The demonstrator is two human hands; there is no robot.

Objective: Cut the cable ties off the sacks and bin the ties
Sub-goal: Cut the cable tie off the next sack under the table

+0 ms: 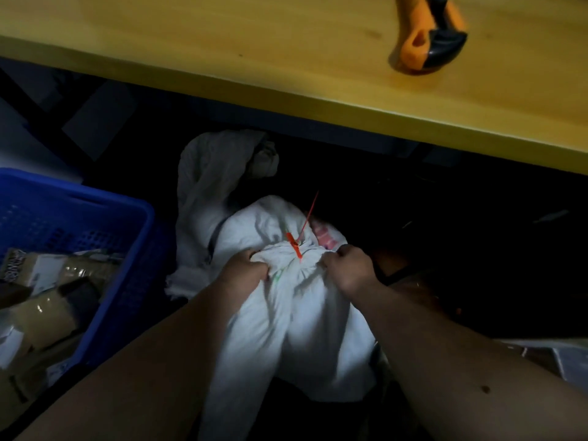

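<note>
1. The white sack (pixel 296 300) lies on the floor below the near edge of the desk (pixel 222 52), with its gathered neck pointing up and away from the person.
2. The left hand (pixel 246 264) has its grip clenched on a bunch of cloth just left of the neck. The right hand (pixel 348 265) grasps the cloth just right of it in the same way.
3. The orange cable tie (pixel 294 246) cinches the neck between the two grips, about equally near each. Its long tail runs up and to the right, toward the desk edge.
4. The cutter (pixel 429 39), orange and black and blurred, probably a pair of snips, lies on the desk toward its far right, well apart from both hands. The right hand is on its side.
5. A second pale sack (pixel 210 173) lies beyond the first, under the desk.
6. A blue crate (pixel 140 218) stands on the floor to the left.
</note>
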